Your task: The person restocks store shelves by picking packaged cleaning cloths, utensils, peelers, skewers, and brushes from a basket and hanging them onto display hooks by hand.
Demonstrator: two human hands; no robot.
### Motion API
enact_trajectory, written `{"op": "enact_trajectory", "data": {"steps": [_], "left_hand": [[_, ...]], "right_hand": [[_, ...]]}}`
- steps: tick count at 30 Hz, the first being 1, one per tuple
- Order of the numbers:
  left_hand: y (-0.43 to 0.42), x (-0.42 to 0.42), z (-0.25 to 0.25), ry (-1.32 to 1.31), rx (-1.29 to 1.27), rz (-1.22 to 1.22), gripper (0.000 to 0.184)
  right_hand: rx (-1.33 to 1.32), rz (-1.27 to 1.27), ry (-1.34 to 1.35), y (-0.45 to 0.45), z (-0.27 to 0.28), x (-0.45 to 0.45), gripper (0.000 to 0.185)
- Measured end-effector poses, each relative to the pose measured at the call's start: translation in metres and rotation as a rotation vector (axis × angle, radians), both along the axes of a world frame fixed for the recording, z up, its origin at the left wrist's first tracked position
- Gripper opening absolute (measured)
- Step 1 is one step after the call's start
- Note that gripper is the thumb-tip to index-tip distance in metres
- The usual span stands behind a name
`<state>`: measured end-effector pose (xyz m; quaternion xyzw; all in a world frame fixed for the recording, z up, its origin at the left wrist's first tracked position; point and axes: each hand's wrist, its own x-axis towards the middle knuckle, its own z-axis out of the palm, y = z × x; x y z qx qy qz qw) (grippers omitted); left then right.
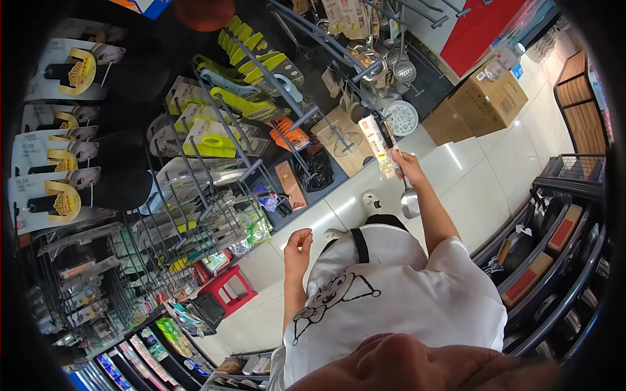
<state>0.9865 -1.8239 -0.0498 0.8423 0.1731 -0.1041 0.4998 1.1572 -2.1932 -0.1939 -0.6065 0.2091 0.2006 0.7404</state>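
Note:
My right hand (408,167) is closed around a metal ladle (409,203) with a dark handle and a printed cardboard label (378,144); its metal head hangs below the fingers. The label's far end is near a round white perforated piece (400,118) by the rack. My left hand (299,246) is raised over the floor at the lower middle, its fingers curled together, with nothing visible in them.
Metal hooks with green-handled tools (244,104) jut out at the upper left. Cardboard boxes (486,101) stand on the tiled floor at the upper right. A red stool (229,290) is at the lower left. Curved dark shelves (544,260) line the right side.

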Motion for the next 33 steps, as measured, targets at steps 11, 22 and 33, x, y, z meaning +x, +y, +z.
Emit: {"op": "enact_trajectory", "data": {"steps": [11,22,33], "left_hand": [[0.002,0.013,0.001,0.022,-0.007,-0.017,0.018],[0.002,0.006,0.001,0.023,-0.037,0.04,0.016],[-0.001,0.001,-0.002,0.018,-0.029,0.034,0.016]], "right_hand": [[-0.01,-0.031,0.003,0.006,-0.014,0.006,0.036],[0.003,-0.029,0.045,0.003,0.001,0.006,0.034],[-0.084,-0.025,-0.023,0.0,0.002,0.008,0.034]]}}
